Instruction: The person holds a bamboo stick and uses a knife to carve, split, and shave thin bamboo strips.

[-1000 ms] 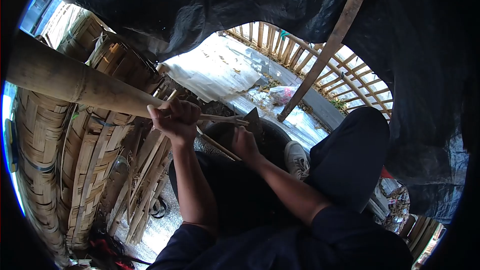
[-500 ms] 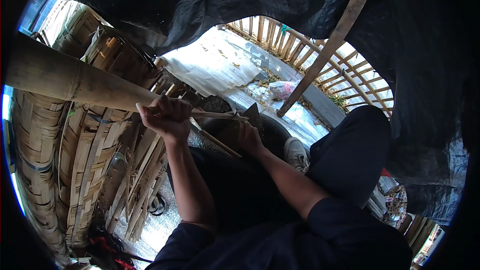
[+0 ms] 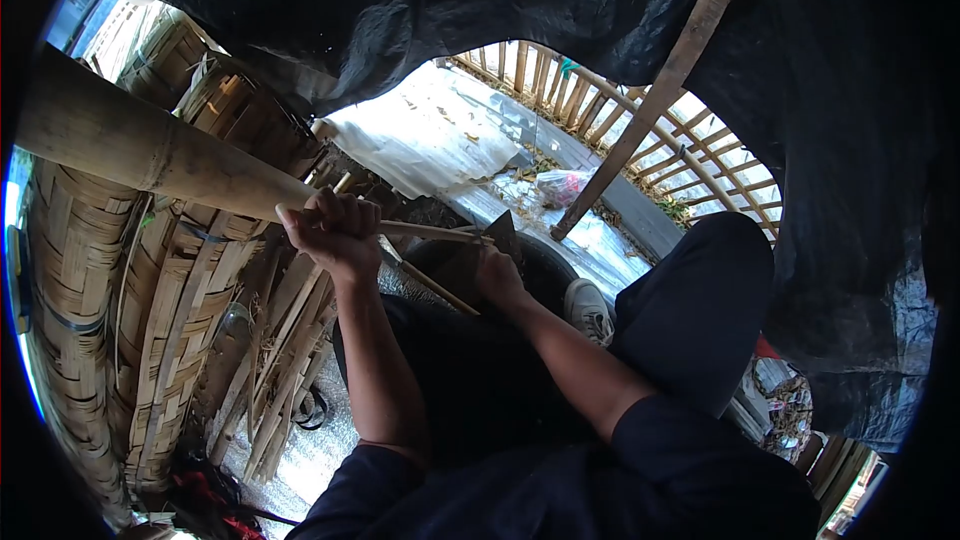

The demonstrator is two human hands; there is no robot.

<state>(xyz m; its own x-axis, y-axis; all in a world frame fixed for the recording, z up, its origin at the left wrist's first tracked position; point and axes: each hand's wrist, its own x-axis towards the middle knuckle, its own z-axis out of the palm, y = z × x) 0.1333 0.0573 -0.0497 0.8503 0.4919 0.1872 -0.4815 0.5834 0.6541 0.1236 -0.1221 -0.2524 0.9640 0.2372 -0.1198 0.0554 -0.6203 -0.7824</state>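
Observation:
My left hand (image 3: 338,240) is closed in a fist around a thin bamboo stick (image 3: 430,231), which sticks out to the right. Just above and left of that hand ends a thick bamboo pole (image 3: 150,155). At the stick's far end my right hand (image 3: 500,278) is closed, thumb side against the tip. A dark, pointed knife blade (image 3: 504,232) rises beside the right fingers; its handle is hidden by the hand. Below the hands is a dark round tub (image 3: 555,262), partly covered by my arm and legs.
Woven bamboo rolls (image 3: 85,310) and loose split strips (image 3: 275,380) stand at the left. A wooden slat (image 3: 655,95) slants down from black plastic sheeting (image 3: 480,0). Beyond lies a bamboo fence (image 3: 560,90). My shoe (image 3: 588,308) is right of the tub.
The pale curl that showed near the stick's tip is no longer visible there. Both hands stay almost in place; the whole view has shifted slightly.

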